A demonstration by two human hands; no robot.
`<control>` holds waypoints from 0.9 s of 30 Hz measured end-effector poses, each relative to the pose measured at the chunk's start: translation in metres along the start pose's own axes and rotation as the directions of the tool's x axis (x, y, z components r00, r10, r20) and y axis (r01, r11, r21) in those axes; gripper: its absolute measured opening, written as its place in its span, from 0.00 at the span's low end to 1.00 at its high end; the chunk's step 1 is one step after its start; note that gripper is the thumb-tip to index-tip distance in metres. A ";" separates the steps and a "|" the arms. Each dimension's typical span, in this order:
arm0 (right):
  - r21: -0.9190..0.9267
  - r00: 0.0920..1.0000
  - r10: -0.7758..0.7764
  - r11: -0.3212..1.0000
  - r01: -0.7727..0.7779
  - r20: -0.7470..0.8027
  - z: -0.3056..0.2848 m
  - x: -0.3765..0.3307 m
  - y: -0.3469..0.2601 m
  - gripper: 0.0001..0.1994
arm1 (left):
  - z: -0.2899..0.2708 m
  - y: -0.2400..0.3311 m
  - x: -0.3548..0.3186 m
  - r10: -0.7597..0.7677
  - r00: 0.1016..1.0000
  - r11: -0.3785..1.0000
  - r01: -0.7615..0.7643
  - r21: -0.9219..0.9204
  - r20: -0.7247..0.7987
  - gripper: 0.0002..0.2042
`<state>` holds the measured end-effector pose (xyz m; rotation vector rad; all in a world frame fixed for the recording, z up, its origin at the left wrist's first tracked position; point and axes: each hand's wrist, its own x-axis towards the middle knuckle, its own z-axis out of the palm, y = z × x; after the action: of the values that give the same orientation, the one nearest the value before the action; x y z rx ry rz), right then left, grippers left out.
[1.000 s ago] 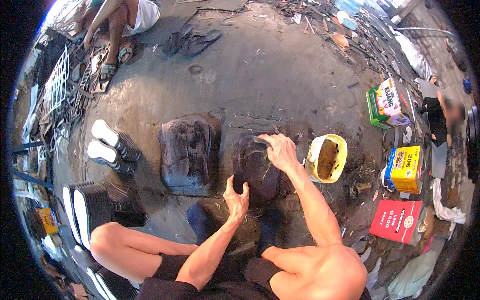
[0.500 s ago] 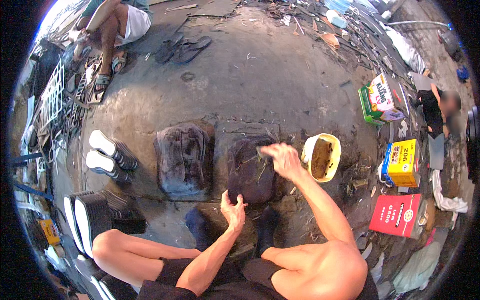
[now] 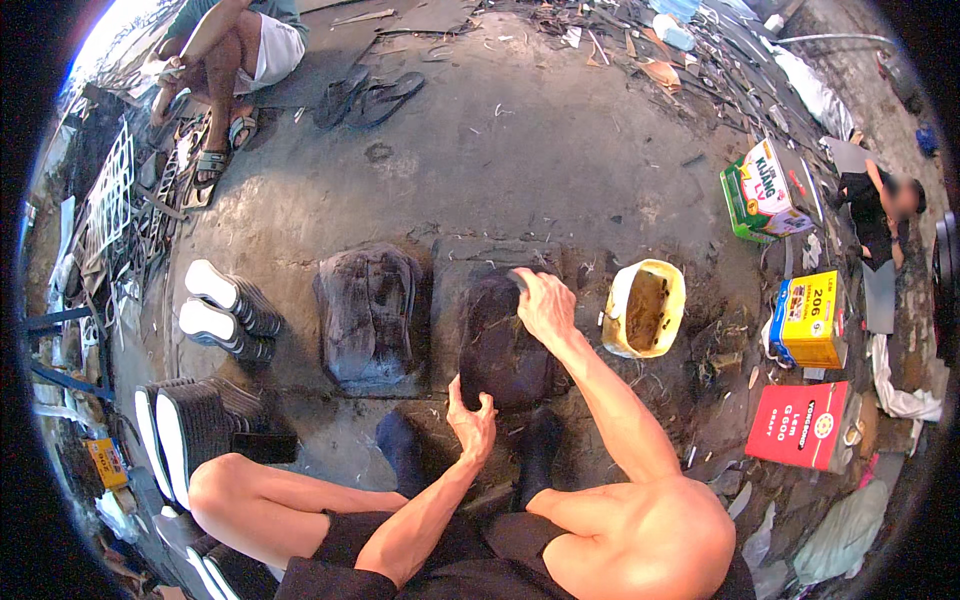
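A dark, rounded pad [image 3: 500, 345] lies flat on the ground between my feet. At its near left corner is my left hand [image 3: 472, 422], thumb and fingers curled against the edge. My right hand [image 3: 548, 308] is at the pad's far right edge, fingers pinched around a small dark piece whose kind is too small to tell. Left of the pad sits a similar dark, worn block [image 3: 370, 315] with pale smears. Right of my right hand stands a cream tub [image 3: 610, 335] with brown stuff inside.
Striped-edged sole stacks [image 3: 235, 310] and taller ones [image 3: 185, 430] stand at the left. Red [image 3: 795, 425], yellow [image 3: 815, 335] and green-white [image 3: 765, 190] cans line the right. Sandals [image 3: 370, 97] lie far off. One person [image 3: 225, 60] sits far left, another [image 3: 875, 215] far right.
My right hand has moved slightly left and up to the pad's far edge. Thin strands seen by its fingers earlier no longer show. My left hand stays at the near corner.
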<state>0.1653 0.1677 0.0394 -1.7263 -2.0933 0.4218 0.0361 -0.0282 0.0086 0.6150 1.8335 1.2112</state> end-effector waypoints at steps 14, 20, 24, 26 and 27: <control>-0.091 0.903 -0.421 0.899 0.428 0.083 -0.027 -0.029 0.050 0.21 | -0.001 0.003 -0.004 -0.083 0.996 0.997 0.083 -0.010 0.018 0.26; 0.014 0.892 -0.236 0.968 0.250 0.384 -0.054 -0.063 0.030 0.22 | 0.001 0.006 0.002 0.012 1.000 0.998 -0.013 0.065 0.021 0.23; 0.040 0.969 -0.192 0.981 0.189 0.153 -0.035 0.021 0.046 0.21 | 0.023 0.039 0.023 0.032 0.997 0.999 -0.034 0.030 0.077 0.23; 0.019 0.945 -0.271 0.962 0.272 0.181 -0.027 0.040 0.042 0.20 | 0.023 0.040 0.031 0.085 0.992 0.989 -0.094 0.109 0.089 0.24; -0.060 0.920 -0.299 0.944 0.323 0.252 -0.024 0.035 0.032 0.18 | 0.020 0.030 0.032 0.267 0.961 0.941 -0.276 0.196 0.069 0.24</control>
<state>0.1990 0.2081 0.0490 -1.4107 -2.5512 0.4534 0.0344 0.0187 0.0198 1.0297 1.8961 1.1825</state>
